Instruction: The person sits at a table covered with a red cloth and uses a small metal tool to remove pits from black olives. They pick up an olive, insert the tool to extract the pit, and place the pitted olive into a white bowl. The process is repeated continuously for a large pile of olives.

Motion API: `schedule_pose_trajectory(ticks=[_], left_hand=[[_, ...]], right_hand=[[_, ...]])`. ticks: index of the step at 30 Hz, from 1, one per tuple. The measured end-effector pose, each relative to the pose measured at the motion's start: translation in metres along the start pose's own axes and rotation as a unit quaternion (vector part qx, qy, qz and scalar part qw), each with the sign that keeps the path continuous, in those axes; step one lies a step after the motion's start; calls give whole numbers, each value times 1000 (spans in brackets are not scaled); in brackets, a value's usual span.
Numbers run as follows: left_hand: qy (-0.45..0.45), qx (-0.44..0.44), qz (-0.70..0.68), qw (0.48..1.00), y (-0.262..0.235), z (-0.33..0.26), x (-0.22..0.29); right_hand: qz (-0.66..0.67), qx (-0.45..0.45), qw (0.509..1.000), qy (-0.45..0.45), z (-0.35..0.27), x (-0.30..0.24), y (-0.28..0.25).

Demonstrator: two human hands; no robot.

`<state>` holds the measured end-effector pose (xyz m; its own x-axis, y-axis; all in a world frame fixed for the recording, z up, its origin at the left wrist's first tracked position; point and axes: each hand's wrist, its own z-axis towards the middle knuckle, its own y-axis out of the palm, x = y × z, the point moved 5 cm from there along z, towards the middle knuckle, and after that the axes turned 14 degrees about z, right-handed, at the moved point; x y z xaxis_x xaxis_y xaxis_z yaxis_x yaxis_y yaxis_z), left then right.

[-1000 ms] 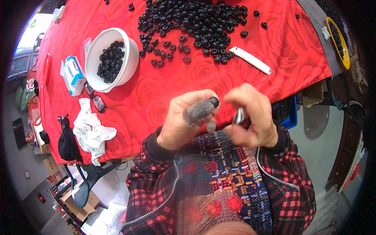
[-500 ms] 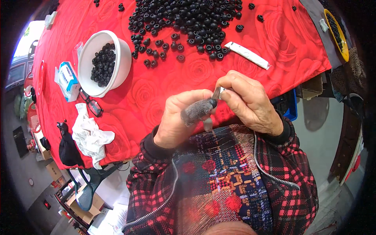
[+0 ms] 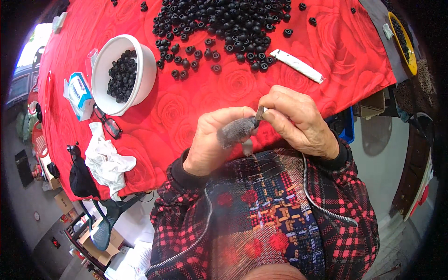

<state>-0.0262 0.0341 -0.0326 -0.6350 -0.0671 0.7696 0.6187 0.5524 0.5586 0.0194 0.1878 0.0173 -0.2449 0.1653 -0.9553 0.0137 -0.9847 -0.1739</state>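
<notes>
Fingers of our left hand (image 3: pixel 212 140) are clamped around a grey fuzzy pad (image 3: pixel 235 130), its tip poking out toward the right hand (image 3: pixel 298 119). Our right fingers pinch shut on a small metal blade (image 3: pixel 260 112), touching the pad's end. Beyond the fingertips lie black rings (image 3: pixel 219 23) and a white bowl (image 3: pixel 144 70).

Table covered by a red rose-patterned cloth (image 3: pixel 242 84), grey floor (image 3: pixel 382 154) seen at the right, cardboard boxes (image 3: pixel 63 203) stacked below left, daylight cast throughout.
</notes>
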Motion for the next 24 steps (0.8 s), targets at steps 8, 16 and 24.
schedule_pose_trajectory(ticks=[8,16,24], left_hand=[[0,16,-7,1000,-1,0,-2],[5,41,-67,997,-13,9,-2],[-51,-40,-184,981,1,10,-6]], right_hand=[[20,-13,999,-21,0,5,1],[126,-75,989,-3,-7,-1,6],[-162,110,959,-206,1,-8,19]])
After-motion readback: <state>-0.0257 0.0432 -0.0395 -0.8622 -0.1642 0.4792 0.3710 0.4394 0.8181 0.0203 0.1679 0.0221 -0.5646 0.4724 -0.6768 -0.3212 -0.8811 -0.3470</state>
